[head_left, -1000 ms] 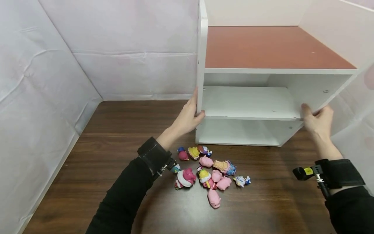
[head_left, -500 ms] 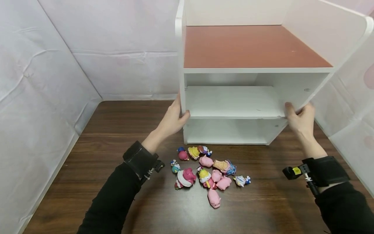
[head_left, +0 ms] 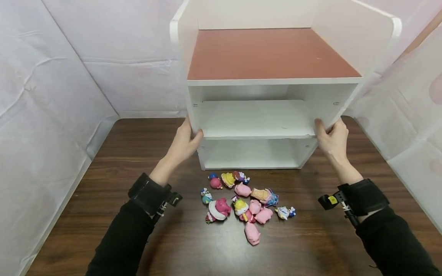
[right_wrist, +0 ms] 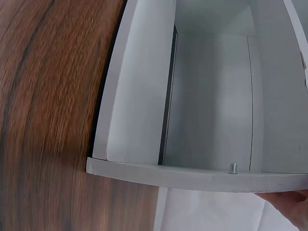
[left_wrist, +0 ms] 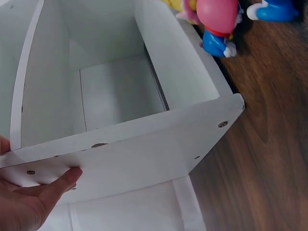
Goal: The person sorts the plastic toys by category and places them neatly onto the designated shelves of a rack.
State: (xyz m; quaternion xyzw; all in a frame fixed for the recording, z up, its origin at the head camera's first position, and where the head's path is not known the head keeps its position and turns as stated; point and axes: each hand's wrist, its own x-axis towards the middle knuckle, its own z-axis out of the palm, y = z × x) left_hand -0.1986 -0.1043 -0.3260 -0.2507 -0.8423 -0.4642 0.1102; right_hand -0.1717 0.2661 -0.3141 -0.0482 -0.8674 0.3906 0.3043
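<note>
We look down on a dark wood-grain desk (head_left: 103, 168), which spreads beneath both grips and nearer the person than either. Beyond and to each side of the grips rise creased white coverings (head_left: 134, 80), marked with faint pink patches to the right.

Between the left grip (head_left: 181, 142) and the right grip (head_left: 333, 138) stands a white cabinet (head_left: 255, 118), upright, with a reddish-brown top board (head_left: 272, 53) lying above and beyond them. Each grip is clamped on a side panel near the height of the middle shelf, thumb at the front edge and fingers on the outer face. In front of the cabinet, between the forearms, lies a loose group of toy figures (head_left: 252, 233), several of them pink pigs, apart from both grips.

In the left wrist view we find holes in the outer face of the panel below the left grip, and a pink figure with blue parts (left_wrist: 219, 17) near the cabinet's lower front edge. In the right wrist view, where only part of the right grip shows, we see closely a metal peg (right_wrist: 233, 168) on the panel's inner side.
</note>
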